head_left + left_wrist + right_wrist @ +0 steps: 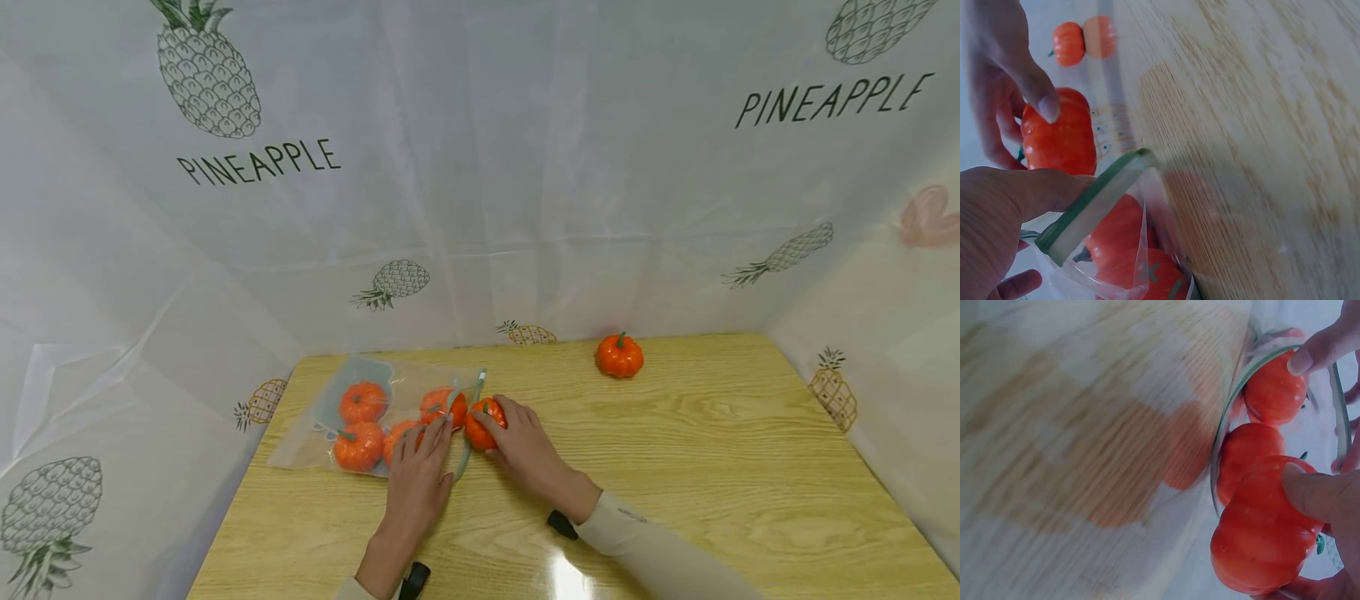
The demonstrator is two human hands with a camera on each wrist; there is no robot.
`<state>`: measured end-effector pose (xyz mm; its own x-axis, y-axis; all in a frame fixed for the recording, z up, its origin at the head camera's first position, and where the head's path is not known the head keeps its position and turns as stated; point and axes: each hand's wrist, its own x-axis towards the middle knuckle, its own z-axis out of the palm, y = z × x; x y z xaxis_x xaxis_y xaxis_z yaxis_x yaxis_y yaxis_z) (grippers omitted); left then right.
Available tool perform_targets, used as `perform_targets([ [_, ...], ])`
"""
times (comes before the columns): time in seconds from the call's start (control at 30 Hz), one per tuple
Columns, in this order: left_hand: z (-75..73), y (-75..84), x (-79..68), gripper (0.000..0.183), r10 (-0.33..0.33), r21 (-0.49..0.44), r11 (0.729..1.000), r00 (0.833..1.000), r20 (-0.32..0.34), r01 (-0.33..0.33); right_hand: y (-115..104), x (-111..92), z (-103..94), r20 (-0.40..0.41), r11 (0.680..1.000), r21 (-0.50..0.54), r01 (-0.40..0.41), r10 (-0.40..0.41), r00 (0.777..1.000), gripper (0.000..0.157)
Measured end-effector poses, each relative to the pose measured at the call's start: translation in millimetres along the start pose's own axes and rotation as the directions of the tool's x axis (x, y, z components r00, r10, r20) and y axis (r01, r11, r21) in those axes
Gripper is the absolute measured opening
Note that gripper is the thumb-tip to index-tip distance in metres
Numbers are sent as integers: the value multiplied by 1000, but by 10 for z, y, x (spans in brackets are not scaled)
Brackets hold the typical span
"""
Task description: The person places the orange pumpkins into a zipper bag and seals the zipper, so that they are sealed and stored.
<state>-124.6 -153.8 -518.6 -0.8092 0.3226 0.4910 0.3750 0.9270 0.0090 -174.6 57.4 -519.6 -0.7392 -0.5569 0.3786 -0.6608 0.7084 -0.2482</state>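
Note:
A clear zip bag (408,377) with a green-edged mouth lies on its side, several small orange pumpkins (363,403) inside it. My left hand (416,487) pinches the edge of the bag's mouth (1079,215), thumb on one side and fingers on the other, so the mouth gapes toward the right. Just outside that opening, my right hand (531,454) grips another orange pumpkin (1266,528) with a green stem, thumb across its ribbed side. In the right wrist view this pumpkin overlaps the bag's rim and the pumpkins behind it.
One more orange pumpkin (619,356) stands at the back of the wooden table (697,467), right of the middle. White sheeting printed with pineapples (525,283) hangs behind the table and along both sides. Each wrist carries a small black device (562,524).

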Motion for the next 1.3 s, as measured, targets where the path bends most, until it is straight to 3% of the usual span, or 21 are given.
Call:
perform_targets([
  [0.27,-10,-5,9,88,-6,-7,1000,1000,20,6,-74,62,43,30,999,-17,38,-38,999,57],
  [0.67,-5,8,9,91,15,4,1000,1000,-20,-15,-104,194,165,68,999,-12,46,-45,997,58],
  [1.13,-14,20,15,90,-3,5,1000,1000,28,2,-79,242,230,128,997,-23,69,-66,990,53],
  [1.3,-6,5,7,89,3,13,1000,1000,14,-4,-68,162,160,42,993,57,105,-107,993,49],
])
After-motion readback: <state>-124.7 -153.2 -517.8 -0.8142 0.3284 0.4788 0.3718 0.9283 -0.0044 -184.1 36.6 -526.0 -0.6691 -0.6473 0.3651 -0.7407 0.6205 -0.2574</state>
